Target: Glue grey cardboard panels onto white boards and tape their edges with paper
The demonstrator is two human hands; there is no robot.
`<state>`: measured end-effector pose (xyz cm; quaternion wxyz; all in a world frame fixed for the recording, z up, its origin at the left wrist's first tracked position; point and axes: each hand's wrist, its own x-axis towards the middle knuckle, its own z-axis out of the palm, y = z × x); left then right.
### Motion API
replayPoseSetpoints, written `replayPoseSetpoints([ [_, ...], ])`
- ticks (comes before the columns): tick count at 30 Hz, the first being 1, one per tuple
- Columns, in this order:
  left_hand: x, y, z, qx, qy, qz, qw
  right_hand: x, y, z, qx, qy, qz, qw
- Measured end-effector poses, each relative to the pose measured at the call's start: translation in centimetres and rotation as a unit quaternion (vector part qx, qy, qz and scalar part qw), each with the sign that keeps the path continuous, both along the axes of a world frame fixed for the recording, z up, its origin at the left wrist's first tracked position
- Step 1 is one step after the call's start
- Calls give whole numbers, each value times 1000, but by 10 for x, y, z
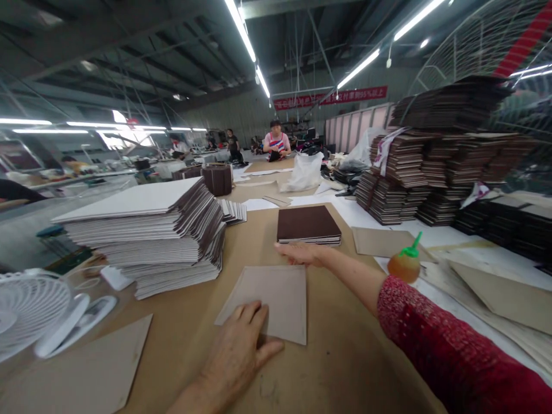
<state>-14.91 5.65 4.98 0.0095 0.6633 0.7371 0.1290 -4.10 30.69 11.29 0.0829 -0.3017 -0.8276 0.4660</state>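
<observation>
A flat grey-beige board (273,299) with slanted sides lies on the brown table covering in front of me. My left hand (241,345) rests on its near left part, fingers lying flat and thumb spread to the right. Past the board's far edge, my right hand (299,253) reaches in from the right with its fingers stretched leftward. It is close to the front edge of a low stack of dark brown panels (308,224); whether it touches the stack is hard to tell. Neither hand visibly grips anything.
At left rises a tall stack of white-faced boards (142,201), near a white fan (30,310) and another grey board (81,368). A glue bottle (404,265) with a green nozzle stands right of my forearm. Brown bundles (401,161) pile up behind it. A co-worker (276,141) is across the table.
</observation>
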Motion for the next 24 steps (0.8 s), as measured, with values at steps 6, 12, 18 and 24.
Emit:
replayPoseSetpoints([
  [6,1,-2,-8,51,42,1,998,9,-3,12,-245,60,10,968],
  [12,-7,-2,-16,132,95,14,987,8,-33,21,-355,179,-3,917],
  [18,-21,-20,41,291,17,148,945,33,-57,38,-325,351,-104,872],
  [24,-6,-4,113,429,-493,258,712,64,-91,32,-240,402,-170,867],
])
